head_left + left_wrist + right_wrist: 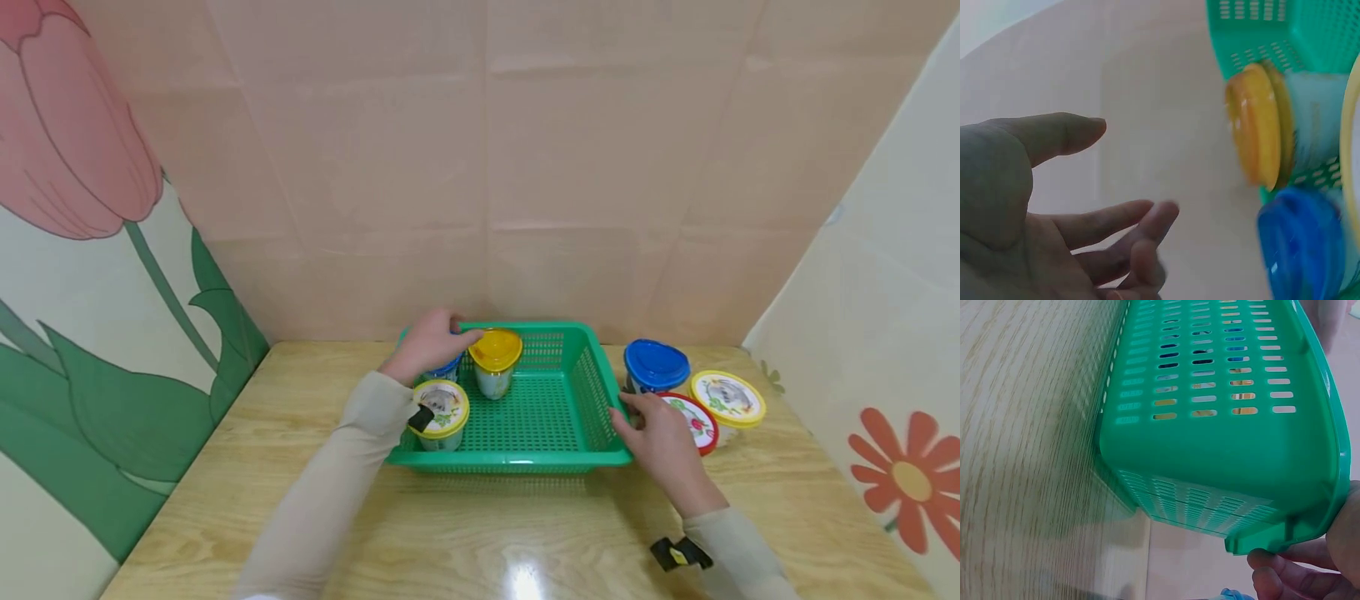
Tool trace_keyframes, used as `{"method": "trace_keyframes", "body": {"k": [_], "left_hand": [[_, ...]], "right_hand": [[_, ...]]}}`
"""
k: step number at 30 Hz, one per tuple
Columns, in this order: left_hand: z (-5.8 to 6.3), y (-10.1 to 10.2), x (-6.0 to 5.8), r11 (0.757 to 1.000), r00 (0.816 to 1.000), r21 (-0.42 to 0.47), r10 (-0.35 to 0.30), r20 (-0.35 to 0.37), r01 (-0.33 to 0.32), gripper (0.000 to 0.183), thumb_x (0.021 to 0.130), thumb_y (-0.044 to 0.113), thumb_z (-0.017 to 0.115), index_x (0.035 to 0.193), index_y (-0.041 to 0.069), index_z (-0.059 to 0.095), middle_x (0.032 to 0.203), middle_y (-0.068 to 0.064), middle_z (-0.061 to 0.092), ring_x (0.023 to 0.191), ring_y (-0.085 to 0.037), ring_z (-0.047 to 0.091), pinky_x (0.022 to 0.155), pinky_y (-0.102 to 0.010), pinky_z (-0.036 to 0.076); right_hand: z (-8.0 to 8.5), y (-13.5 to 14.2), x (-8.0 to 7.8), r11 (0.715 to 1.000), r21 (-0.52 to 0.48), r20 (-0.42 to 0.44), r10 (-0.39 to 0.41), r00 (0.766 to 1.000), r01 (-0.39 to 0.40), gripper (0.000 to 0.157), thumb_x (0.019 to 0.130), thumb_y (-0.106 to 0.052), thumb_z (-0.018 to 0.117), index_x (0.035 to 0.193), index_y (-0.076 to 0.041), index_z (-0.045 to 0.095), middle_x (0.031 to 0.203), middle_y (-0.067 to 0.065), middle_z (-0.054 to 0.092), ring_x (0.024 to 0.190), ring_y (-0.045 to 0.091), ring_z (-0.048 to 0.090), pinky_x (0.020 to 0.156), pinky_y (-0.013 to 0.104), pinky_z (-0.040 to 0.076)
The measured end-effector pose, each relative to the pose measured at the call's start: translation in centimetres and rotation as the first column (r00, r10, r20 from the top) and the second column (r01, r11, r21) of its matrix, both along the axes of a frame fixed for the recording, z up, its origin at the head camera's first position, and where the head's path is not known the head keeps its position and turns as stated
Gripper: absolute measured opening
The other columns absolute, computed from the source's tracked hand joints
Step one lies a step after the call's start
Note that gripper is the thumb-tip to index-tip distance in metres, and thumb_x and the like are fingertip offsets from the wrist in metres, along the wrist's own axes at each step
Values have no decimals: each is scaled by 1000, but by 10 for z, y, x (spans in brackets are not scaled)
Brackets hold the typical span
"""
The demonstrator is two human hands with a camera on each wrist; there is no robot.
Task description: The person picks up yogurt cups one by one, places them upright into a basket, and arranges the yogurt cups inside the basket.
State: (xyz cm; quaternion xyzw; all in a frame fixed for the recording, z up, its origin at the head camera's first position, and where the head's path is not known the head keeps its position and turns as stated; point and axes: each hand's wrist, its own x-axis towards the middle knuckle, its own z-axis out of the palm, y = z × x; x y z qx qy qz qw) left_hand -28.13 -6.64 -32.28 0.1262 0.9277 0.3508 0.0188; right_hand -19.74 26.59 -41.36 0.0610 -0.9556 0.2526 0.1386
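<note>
A green plastic basket (pixel 517 460) sits on the table with three lidded tubs in its left part. My right hand (pixel 667 446) grips the basket's right rim; in the right wrist view its fingers (pixel 1297 569) curl under that rim at the corner. Over the left back of the basket hovers my left hand (pixel 427 346), thumb and fingers (pixel 1104 225) apart with nothing between them. Beside it stands a tub with an orange-yellow lid (pixel 497 350). Partly hidden beneath the hand is a blue-lidded tub (pixel 447 368). A tub with a yellow-rimmed printed lid (pixel 442 408) stands in front.
Right of the basket stand a blue-lidded tub (pixel 656 365), a tub with a yellow-rimmed lid (pixel 727 398) and one with a red-rimmed lid (pixel 697 427), which the right hand partly covers. A wall (pixel 480 167) rises behind the wooden table (pixel 465 533).
</note>
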Motion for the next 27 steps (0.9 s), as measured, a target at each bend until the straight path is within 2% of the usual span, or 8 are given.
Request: {"method": "trace_keyframes", "body": {"k": [2, 4, 8, 13, 16, 21, 24, 27], "left_hand": [[4, -6, 4, 1000, 1000, 18, -6, -4, 6, 52, 100, 38, 59, 136, 1, 57, 122, -14, 65, 104, -24, 61, 92, -41, 50], [7, -12, 7, 999, 1000, 28, -18, -11, 18, 48, 102, 35, 56, 134, -1, 58, 122, -17, 66, 102, -28, 62, 93, -43, 51], [7, -26, 13, 1000, 998, -7, -8, -57, 8, 41, 104, 31, 51, 127, -1, 63, 118, -16, 67, 96, -27, 62, 86, -42, 52], [4, -45, 23, 999, 999, -49, 8, -52, -11, 40, 105, 32, 49, 121, -1, 64, 109, -15, 68, 85, -25, 60, 73, -38, 51], [3, -56, 29, 998, 998, -65, 24, -50, -27, 39, 105, 33, 50, 118, -1, 63, 106, -13, 67, 84, -23, 60, 71, -36, 50], [-7, -72, 37, 996, 997, -76, 51, -61, -55, 34, 104, 31, 53, 111, -1, 62, 92, -11, 63, 74, -22, 56, 64, -36, 47], [-17, -79, 40, 994, 996, -83, 60, -64, -65, 32, 103, 30, 54, 109, -1, 61, 90, -11, 63, 72, -21, 56, 62, -34, 47], [-29, -86, 41, 992, 996, -93, 79, -37, -82, 34, 103, 31, 53, 111, -1, 61, 87, -11, 64, 70, -20, 58, 60, -34, 48]], "right_hand": [[0, 1, 0, 1000, -1, -7, 0, 1000, 0, 40, 93, -20, 71, 122, 7, 66, 99, 19, 66, 78, 24, 58, 63, 33, 49], [0, 1, 0, 1000, -1, -12, 2, 1000, -2, 40, 93, -20, 71, 122, 7, 66, 99, 19, 66, 78, 24, 58, 63, 33, 49], [0, 1, -1, 1000, -6, -7, 6, 1000, -6, 41, 94, -21, 70, 123, 7, 66, 100, 20, 67, 79, 25, 59, 64, 33, 50], [-1, 1, -1, 1000, -11, 6, 4, 1000, -4, 42, 94, -22, 70, 124, 7, 65, 102, 20, 67, 81, 25, 60, 65, 33, 51], [-1, 1, -1, 1000, -13, 21, 3, 1000, -3, 43, 94, -22, 69, 125, 7, 65, 103, 20, 67, 81, 25, 60, 65, 33, 51], [0, 0, -1, 1000, -16, 31, 3, 1000, -3, 43, 95, -23, 69, 126, 6, 64, 104, 20, 67, 82, 25, 59, 65, 32, 51], [-1, 0, -1, 1000, -14, 23, 3, 1000, -3, 43, 94, -23, 69, 125, 6, 64, 105, 20, 67, 82, 25, 60, 65, 33, 51], [-1, 1, 0, 1000, -13, 24, 4, 1000, -4, 43, 95, -23, 69, 126, 6, 64, 106, 21, 67, 83, 26, 60, 66, 33, 51]]}}
